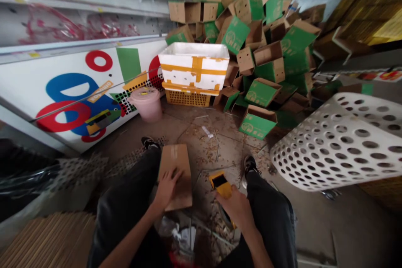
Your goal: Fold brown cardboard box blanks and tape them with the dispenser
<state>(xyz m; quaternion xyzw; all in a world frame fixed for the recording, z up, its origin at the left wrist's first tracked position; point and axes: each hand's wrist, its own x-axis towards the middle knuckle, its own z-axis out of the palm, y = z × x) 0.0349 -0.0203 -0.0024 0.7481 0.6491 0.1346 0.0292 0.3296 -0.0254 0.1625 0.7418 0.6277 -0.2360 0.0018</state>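
Note:
My left hand [168, 186] lies with its fingers spread on the top of a closed brown cardboard box [179, 161], which stands on the floor between my legs. To the right of the box, my right hand [236, 207] is wrapped round a yellow and black tape dispenser [221, 182]. The dispenser's front end points forward, apart from the box, and its lower part is partly hidden by my hand. Crumpled clear plastic [185, 234] lies on the floor just below the box.
Ahead rises a large pile of green and brown boxes [260, 92]. A white foam box [194, 67] rests on a yellow crate [188, 98], beside a pink lidded bucket [147, 106]. On the right leans a white perforated basket [342, 146]. Flattened cardboard [50, 238] is stacked lower left.

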